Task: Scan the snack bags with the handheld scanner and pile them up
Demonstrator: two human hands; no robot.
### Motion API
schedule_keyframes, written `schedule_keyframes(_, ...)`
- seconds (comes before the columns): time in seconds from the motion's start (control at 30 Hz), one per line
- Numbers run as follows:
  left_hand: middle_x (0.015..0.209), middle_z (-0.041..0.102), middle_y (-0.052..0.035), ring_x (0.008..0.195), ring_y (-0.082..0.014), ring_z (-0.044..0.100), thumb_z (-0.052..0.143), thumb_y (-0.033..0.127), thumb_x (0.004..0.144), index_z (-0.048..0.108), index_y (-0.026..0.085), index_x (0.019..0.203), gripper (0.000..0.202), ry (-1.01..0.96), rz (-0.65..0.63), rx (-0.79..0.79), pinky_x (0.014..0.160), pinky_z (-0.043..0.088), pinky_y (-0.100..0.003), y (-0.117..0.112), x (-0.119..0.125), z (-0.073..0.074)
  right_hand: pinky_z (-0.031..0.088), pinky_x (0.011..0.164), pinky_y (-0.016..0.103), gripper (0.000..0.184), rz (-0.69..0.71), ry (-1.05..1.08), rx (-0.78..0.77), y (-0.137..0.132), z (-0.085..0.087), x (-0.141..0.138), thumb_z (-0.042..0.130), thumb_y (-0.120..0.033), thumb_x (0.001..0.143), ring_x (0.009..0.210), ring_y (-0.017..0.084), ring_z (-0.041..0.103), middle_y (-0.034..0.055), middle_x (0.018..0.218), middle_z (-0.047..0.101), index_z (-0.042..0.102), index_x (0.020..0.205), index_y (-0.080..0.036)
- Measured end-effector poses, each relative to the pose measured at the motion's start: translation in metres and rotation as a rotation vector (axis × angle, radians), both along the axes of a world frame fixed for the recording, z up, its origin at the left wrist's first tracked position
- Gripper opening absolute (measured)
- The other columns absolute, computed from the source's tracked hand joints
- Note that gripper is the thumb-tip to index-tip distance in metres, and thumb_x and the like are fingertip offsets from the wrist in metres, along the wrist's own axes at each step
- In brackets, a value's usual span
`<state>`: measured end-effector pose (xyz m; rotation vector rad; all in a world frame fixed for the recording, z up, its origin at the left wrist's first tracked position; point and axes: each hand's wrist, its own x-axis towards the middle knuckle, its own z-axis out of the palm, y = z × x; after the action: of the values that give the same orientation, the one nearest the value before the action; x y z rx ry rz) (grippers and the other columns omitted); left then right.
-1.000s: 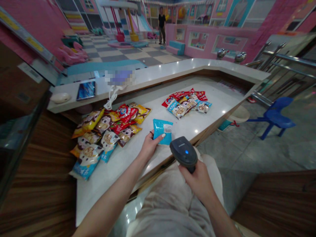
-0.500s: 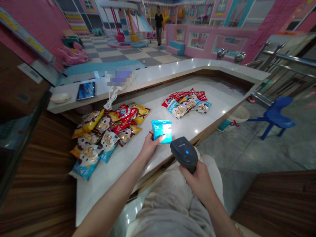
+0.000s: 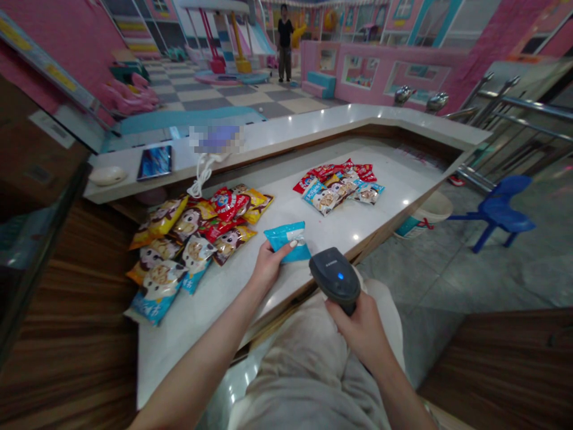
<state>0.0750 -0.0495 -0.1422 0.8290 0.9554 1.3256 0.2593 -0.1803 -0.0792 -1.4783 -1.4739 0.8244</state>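
My left hand grips the lower edge of a light-blue snack packet, holding it low over the white counter. My right hand is wrapped around the handle of a black handheld barcode scanner, whose blue light is lit. The scanner's head points up and forward, close to the packet but apart from it. A large heap of snack bags lies left of my left hand. A smaller heap lies farther along the counter.
A raised ledge behind the counter holds a tablet, a white dish, a white cable and a blurred object. Beyond stand a bucket, a blue child's chair, metal railings and a distant person.
The blue packet has turned in my left hand, its far end now tipped toward the left and its face less bright. The scanner has barely moved, and the distant person has shifted slightly left.
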Motion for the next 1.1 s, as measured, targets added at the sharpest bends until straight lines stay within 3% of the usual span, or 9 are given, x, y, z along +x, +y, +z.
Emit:
schedule_keyframes(0.23, 0.099, 0.077, -0.0097, 0.087, -0.0235, 0.073, 0.088, 0.036, 0.063, 0.071, 0.014, 0.100, 0.046, -0.032, 0.098, -0.041, 0.085, 0.056, -0.039, 0.001, 0.001, 0.003, 0.051, 0.063, 0.026, 0.010, -0.007, -0.008, -0.008, 0.003, 0.001, -0.004, 0.064, -0.023, 0.079, 0.071, 0.023, 0.068, 0.0028, 0.071, 0.073, 0.070, 0.084, -0.016)
schedule_keyframes(0.43, 0.091, 0.077, -0.0085, 0.080, -0.0224, 0.072, 0.080, 0.053, 0.072, 0.071, 0.014, 0.098, 0.048, -0.034, 0.112, -0.070, 0.079, 0.055, -0.035, 0.003, 0.001, 0.000, 0.051, 0.059, 0.027, 0.016, 0.003, -0.015, -0.042, 0.004, 0.000, -0.006, 0.064, -0.024, 0.080, 0.074, 0.026, 0.069, 0.0034, 0.067, 0.072, 0.071, 0.092, -0.016)
schedule_keyframes(0.67, 0.091, 0.076, -0.0078, 0.078, -0.0208, 0.071, 0.069, 0.064, 0.078, 0.070, 0.014, 0.106, 0.057, 0.028, 0.152, -0.042, 0.074, 0.055, -0.031, 0.003, 0.005, -0.006, 0.051, 0.064, 0.027, 0.016, 0.021, -0.029, -0.024, 0.005, 0.001, -0.009, 0.064, -0.022, 0.079, 0.072, 0.023, 0.068, 0.0038, 0.075, 0.074, 0.072, 0.091, -0.016)
schedule_keyframes(0.9, 0.086, 0.076, -0.0051, 0.073, -0.0196, 0.069, 0.068, 0.065, 0.077, 0.071, 0.016, 0.100, 0.054, 0.074, 0.190, -0.040, 0.065, 0.053, -0.028, 0.004, 0.007, -0.006, 0.052, 0.071, 0.029, 0.015, 0.046, -0.021, -0.004, 0.005, 0.002, -0.011, 0.063, -0.021, 0.079, 0.076, 0.023, 0.068, 0.0051, 0.082, 0.076, 0.072, 0.090, -0.016)
schedule_keyframes(1.1, 0.090, 0.076, -0.0067, 0.077, -0.0212, 0.070, 0.069, 0.067, 0.075, 0.072, 0.016, 0.100, 0.057, 0.074, 0.178, -0.058, 0.070, 0.054, -0.030, 0.004, 0.007, -0.005, 0.051, 0.066, 0.028, 0.012, 0.054, -0.029, -0.009, 0.003, 0.002, -0.010, 0.063, -0.021, 0.079, 0.073, 0.024, 0.069, 0.0048, 0.078, 0.076, 0.072, 0.086, -0.017)
